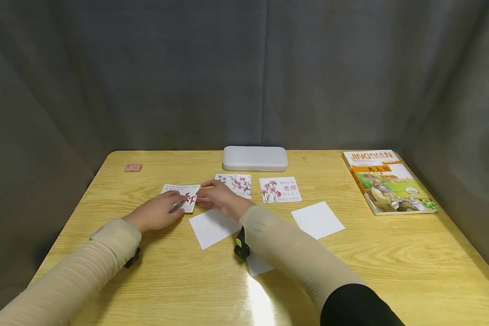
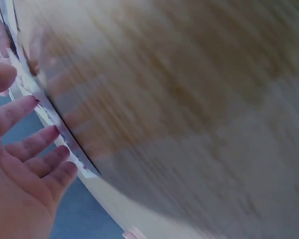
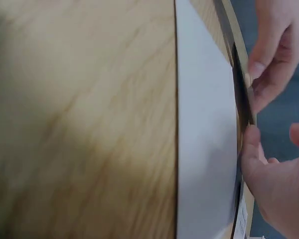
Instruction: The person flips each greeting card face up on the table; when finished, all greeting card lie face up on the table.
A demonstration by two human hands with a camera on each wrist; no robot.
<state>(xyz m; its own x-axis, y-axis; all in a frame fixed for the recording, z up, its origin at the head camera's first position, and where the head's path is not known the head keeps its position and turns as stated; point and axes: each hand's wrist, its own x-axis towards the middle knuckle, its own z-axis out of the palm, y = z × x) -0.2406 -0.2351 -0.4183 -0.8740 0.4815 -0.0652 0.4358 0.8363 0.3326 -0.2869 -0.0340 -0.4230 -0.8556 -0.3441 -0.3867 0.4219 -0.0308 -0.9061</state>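
A white card with red brush lettering (image 1: 190, 199) lies at the left of the wooden table, between the two hands. My left hand (image 1: 156, 212) reaches over its left part; in the left wrist view the fingers (image 2: 32, 142) are extended and spread, their tips overlapping the card (image 2: 55, 117). At the card's right edge is my right hand (image 1: 221, 198), its fingertips right at that edge. One right finger (image 3: 251, 154) meets the card's edge in the right wrist view, another digit standing apart from it. Below the right hand lies a blank white card (image 1: 212, 228).
Behind the right hand are a plum-blossom card (image 1: 240, 183) and a carnation card (image 1: 280, 190). Another blank card (image 1: 318, 220) lies right of the right forearm, and one (image 1: 260, 266) is partly under it. A white case (image 1: 254, 158), pink block (image 1: 133, 168) and books (image 1: 391, 183) stand farther back.
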